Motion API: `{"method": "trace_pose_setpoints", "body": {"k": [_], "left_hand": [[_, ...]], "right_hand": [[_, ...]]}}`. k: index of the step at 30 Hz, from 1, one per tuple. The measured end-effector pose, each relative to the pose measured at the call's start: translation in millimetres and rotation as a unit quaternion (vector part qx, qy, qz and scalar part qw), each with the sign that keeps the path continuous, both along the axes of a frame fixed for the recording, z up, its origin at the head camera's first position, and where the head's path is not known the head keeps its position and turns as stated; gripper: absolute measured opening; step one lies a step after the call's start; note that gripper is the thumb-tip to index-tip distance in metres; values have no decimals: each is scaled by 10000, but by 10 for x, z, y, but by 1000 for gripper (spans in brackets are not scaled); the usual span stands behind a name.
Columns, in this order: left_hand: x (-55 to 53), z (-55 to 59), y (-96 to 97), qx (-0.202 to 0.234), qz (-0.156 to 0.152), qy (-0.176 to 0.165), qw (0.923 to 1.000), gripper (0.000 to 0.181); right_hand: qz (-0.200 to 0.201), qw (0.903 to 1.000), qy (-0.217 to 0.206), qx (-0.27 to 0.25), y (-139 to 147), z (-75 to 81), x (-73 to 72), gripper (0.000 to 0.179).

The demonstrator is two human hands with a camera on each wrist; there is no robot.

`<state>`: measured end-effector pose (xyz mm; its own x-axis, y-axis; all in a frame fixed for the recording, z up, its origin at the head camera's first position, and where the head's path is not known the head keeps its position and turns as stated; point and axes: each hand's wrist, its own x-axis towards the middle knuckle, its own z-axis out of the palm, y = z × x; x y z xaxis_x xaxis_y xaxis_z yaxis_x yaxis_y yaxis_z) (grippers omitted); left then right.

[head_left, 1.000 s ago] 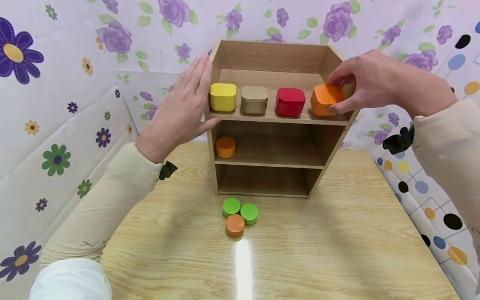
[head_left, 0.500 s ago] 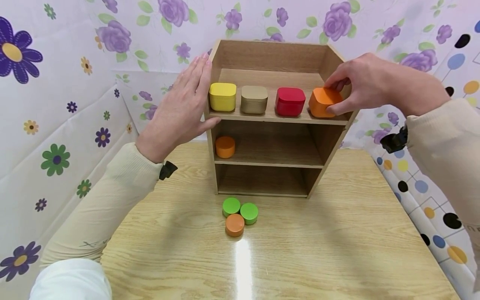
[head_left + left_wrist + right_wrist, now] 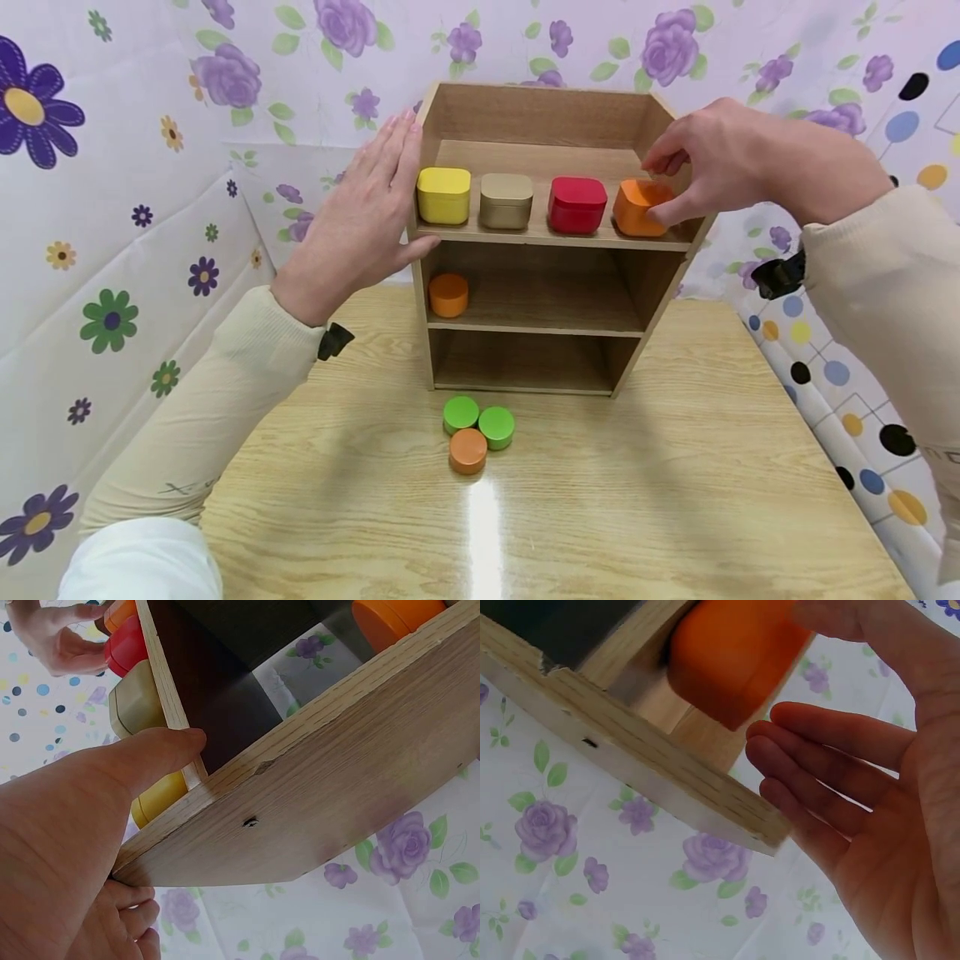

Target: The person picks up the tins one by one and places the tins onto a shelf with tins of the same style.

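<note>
A small wooden shelf unit point(image 3: 543, 112) stands on the table against the cloth backdrop. My left hand point(image 3: 360, 208) rests along its left side, fingers straight and thumb over the front edge. On its top tier sit a yellow box point(image 3: 444, 198), a gold-beige box point(image 3: 506, 202), a red box point(image 3: 576, 207) and an orange box point(image 3: 633, 210), in a row. My right hand point(image 3: 738, 162) is at the orange box, its thumb overlapping the front. In the right wrist view, a gap shows between the other fingers point(image 3: 810, 724) and the orange box.
A round orange container point(image 3: 448, 296) sits at the left of the middle tier. In front of the unit, two green round containers point(image 3: 497, 427) and a brownish-orange one point(image 3: 468, 450) stand close together on the wooden table point(image 3: 660, 500). Patterned cloth point(image 3: 150, 275) surrounds the table.
The orange box has come down level onto the top tier and slightly left. My right hand's fingers have loosened and lifted off its top. The left hand has stayed put.
</note>
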<state>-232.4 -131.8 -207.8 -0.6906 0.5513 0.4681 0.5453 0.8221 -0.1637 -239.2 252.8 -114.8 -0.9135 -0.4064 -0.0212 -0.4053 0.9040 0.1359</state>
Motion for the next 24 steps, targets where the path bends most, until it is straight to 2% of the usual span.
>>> {"method": "trace_pose_setpoints", "body": {"k": [4,9,13,17,19,24], "left_hand": [[-1,-2,0,39,-18,-22,10000,119],[-3,5,3,21,-7,-39,10000,119],[0,5,2,37,7,-73,10000,120],[7,1,-2,72,23,-91,9999,120],[9,-1,0,71,23,-80,9999,120],[6,-2,7,62,30,-84,9999,120]], "right_hand": [[115,9996,223,-161,9,43,100,65],[476,9967,521,-402,8,64,251,61],[699,9945,675,-388,-47,48,361,62],[1134,9898,742,-438,-139,-3,456,58],[1485,9842,790,-549,-183,-49,499,52],[1971,9761,543,-743,-276,-202,567,51]]}}
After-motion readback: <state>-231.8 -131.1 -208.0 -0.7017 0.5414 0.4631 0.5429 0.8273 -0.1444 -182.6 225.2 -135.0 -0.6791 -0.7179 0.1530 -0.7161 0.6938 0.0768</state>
